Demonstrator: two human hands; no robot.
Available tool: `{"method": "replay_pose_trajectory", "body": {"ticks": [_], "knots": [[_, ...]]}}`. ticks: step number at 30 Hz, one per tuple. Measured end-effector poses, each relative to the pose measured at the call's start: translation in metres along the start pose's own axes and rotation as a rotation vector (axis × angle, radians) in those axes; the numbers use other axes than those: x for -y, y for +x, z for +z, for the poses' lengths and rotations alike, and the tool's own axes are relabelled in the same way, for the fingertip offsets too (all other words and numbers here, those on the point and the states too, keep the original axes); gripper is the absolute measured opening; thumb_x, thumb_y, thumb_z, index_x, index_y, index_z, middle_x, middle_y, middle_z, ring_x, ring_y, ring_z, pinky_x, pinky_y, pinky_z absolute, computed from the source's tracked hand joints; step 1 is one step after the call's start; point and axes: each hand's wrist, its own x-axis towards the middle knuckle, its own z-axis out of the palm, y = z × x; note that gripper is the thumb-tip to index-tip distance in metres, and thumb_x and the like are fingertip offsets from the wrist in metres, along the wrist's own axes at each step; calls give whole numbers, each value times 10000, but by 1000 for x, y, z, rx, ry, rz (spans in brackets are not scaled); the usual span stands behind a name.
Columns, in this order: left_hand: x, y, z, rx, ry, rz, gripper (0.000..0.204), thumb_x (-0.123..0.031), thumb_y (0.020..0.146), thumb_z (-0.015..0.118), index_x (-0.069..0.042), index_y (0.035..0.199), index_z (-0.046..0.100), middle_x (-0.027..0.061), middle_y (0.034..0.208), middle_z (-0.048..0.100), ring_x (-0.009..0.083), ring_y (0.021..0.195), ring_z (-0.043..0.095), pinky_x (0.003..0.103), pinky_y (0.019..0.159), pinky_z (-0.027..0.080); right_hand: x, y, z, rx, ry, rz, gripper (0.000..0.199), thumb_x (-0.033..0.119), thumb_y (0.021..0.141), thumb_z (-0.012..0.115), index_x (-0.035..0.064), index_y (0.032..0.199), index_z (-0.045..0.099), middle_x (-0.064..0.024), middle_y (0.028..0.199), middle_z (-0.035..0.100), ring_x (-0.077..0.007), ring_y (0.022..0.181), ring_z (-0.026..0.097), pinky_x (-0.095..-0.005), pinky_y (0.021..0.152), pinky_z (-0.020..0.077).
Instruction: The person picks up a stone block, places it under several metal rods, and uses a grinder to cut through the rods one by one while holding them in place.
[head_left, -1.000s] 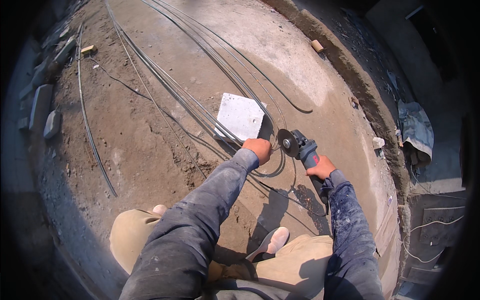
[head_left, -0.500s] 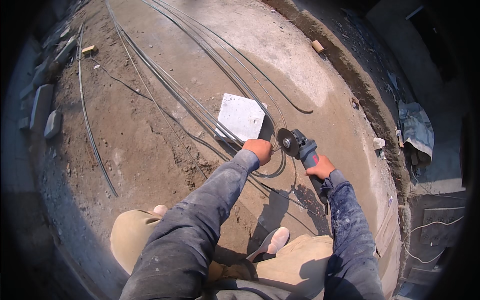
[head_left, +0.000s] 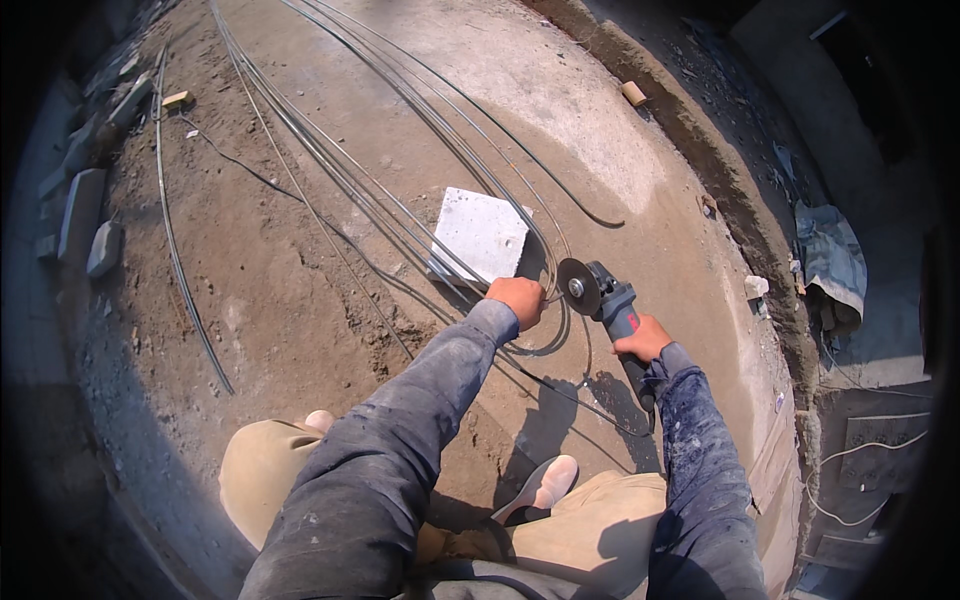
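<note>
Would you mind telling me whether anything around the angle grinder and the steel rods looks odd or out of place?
The left hand is bare and grips the steel rods right beside the disc of the angle grinder, which the bare right hand holds alone. No disc guard shows from this view. The rods lie over a tilted concrete block.
</note>
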Motion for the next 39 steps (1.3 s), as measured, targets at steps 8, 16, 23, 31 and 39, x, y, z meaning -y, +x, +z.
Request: {"method": "replay_pose_trajectory", "body": {"ticks": [8, 16, 23, 31, 39], "knots": [[-1, -3, -2, -17, -25, 2, 231, -309, 838, 544, -108, 814, 655, 119, 733, 644, 321, 728, 636, 444, 630, 497, 1, 2, 1, 6, 86, 3, 438, 214, 525, 772, -2, 857, 586, -85, 732, 613, -187, 653, 573, -318, 653, 478], [1, 0, 3, -7, -24, -2, 215, -292, 837, 548, -115, 828, 670, 118, 743, 649, 316, 738, 638, 434, 649, 500, -3, 0, 0, 12, 38, -24, 404, 193, 545, 766, -5, 843, 577, -74, 707, 603, -175, 639, 579, -315, 617, 477], [-1, 0, 1, -1, -49, -3, 202, -277, 831, 552, -119, 848, 675, 119, 755, 654, 311, 745, 640, 427, 659, 503, -1, 1, -1, 29, 52, 45, 424, 220, 530, 776, -2, 845, 600, -87, 731, 620, -179, 666, 582, -315, 652, 475], [2, -1, 3, -19, -62, 5, 197, -277, 829, 557, -123, 846, 678, 114, 755, 654, 309, 745, 640, 430, 657, 502, 3, 4, 1, 26, 86, 7, 412, 208, 542, 769, -5, 846, 591, -85, 728, 616, -181, 662, 586, -316, 640, 474], [2, 3, 6, -23, -49, 12, 193, -278, 821, 564, -123, 848, 677, 118, 747, 653, 311, 735, 641, 426, 649, 504, -11, 4, 1, 26, 94, -3, 351, 184, 560, 758, -7, 792, 576, -73, 686, 603, -172, 619, 592, -312, 589, 476]]}}
